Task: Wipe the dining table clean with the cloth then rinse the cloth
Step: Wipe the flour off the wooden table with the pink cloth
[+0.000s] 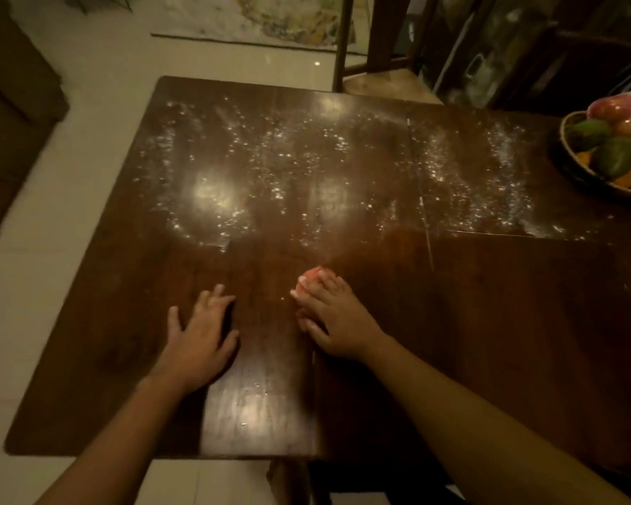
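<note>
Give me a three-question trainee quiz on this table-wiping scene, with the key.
1. True or false: the left hand lies flat on the table and holds nothing.
2. Multiple choice: the white specks lie mostly on A) the near half of the table, B) the far half of the table, C) the floor.
3. Fill in the gap: the right hand holds a bunched pink ____ against the tabletop.

Key: 1 true; 2 B; 3 cloth.
</note>
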